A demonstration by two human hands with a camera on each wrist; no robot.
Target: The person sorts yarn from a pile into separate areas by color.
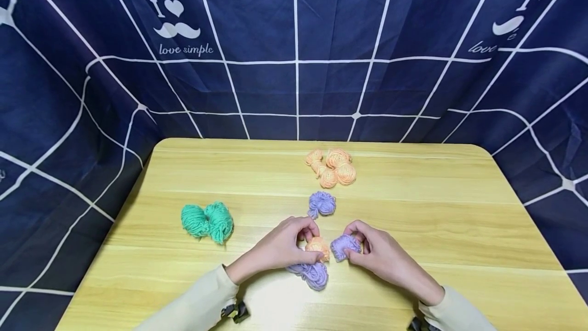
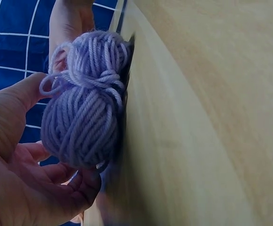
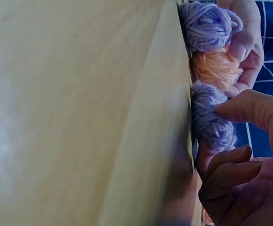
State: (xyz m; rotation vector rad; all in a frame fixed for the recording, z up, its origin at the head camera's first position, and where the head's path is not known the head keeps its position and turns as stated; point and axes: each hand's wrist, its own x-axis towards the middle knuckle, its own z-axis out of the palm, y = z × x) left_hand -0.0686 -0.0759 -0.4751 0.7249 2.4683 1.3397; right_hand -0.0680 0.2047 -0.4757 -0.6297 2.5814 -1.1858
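My left hand holds a small peach yarn ball between thumb and fingers, low over the table. Just in front of my body, a purple yarn skein lies partly under that hand; in the left wrist view the purple skein shows a loop tied round its middle. To the right, my right hand pinches another purple yarn bundle by its two ends, close beside the peach ball. The right wrist view shows this purple bundle with the peach ball right behind it.
A third purple yarn bundle lies beyond the hands. Several peach yarn balls sit in a cluster near the back edge. At the left lies a green yarn skein. A dark blue curtain surrounds the wooden table.
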